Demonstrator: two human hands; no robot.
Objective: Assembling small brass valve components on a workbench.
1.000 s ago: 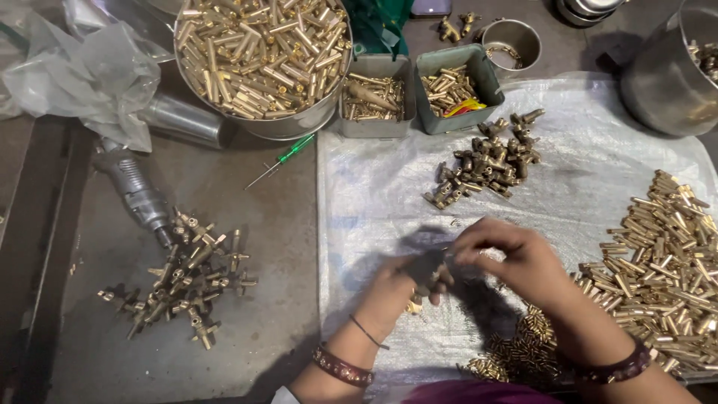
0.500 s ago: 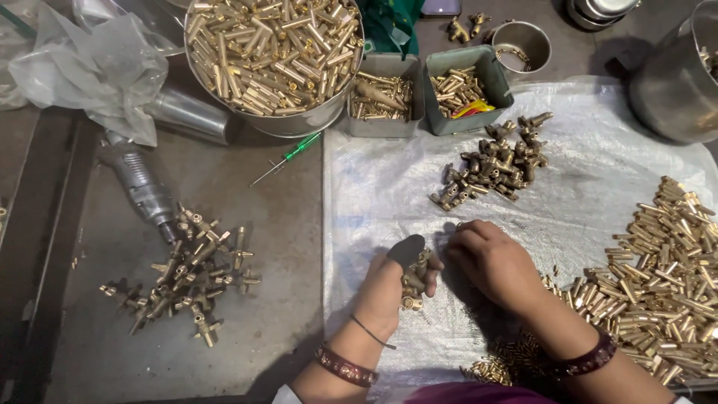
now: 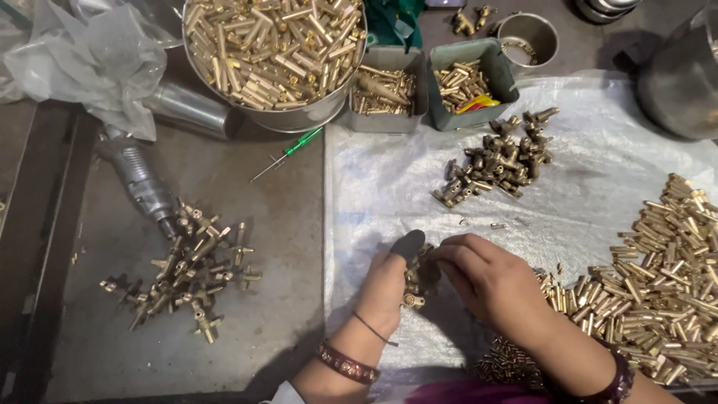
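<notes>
- Step in hand, as I judge it: fitting small brass parts together at lower centre of frame, over the white plastic sheet (image 3: 598, 172).
- My left hand (image 3: 385, 288) is closed around a brass fitting (image 3: 416, 283); a dark cap covers that thumb tip (image 3: 409, 243).
- My right hand (image 3: 490, 284) has its fingers curled narrow, pinched onto the same fitting from the right; whether it also carries a separate small piece, I cannot tell.
- Loose brass pins (image 3: 651, 292) heap at right edge, just beside my right wrist.
- Cluster of darker brass fittings (image 3: 497, 161) sits above centre on the sheet, well apart from my hands.
- Another pile of T-shaped fittings (image 3: 183, 269) lies left on the bare metal table (image 3: 247, 344), near a power tool (image 3: 138, 176).
- Big steel bowl (image 3: 299, 118) of brass tubes at top centre, two grey bins (image 3: 389, 120) beside it.
- Next move likely calls for a steady pinch and straight alignment; the parts are small and would slip easily.
</notes>
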